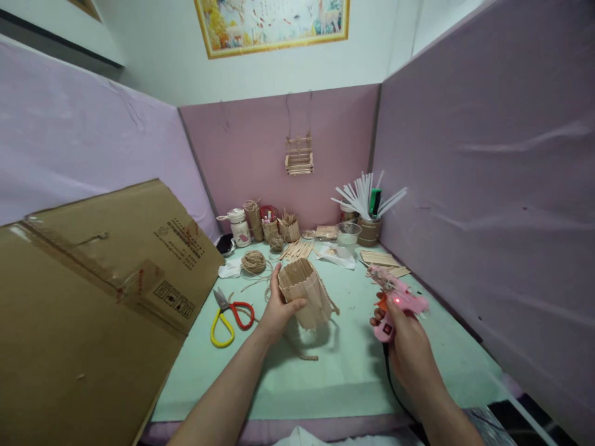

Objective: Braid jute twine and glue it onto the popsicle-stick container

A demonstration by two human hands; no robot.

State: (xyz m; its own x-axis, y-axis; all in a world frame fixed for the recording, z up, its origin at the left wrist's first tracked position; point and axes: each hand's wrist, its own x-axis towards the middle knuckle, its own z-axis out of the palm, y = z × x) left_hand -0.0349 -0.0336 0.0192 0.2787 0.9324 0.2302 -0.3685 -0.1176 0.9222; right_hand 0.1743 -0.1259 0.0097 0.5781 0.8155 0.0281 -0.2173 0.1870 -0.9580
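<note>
My left hand (279, 306) is wrapped round a craft-stick cup (309, 297), tilted so that its open top faces up and left. Twine (334, 306) runs along the cup's right side, and a loose end (309, 357) lies on the table below. To the right, my right hand (404, 337) grips a pink hot glue gun (395, 294), its red light lit and its nozzle pointing up and left, apart from the cup. The gun's black cord (390, 378) hangs down toward the table's front edge. Scissors (227, 316) with one yellow and one red handle lie left of my left hand.
A large cardboard box (93, 297) leans in from the left. Behind the cup are a twine ball (253, 262), loose craft sticks (297, 249), a clear plastic cup (348, 235) and a pot of white glue sticks (369, 229). A small stick swing (299, 158) hangs on the back panel.
</note>
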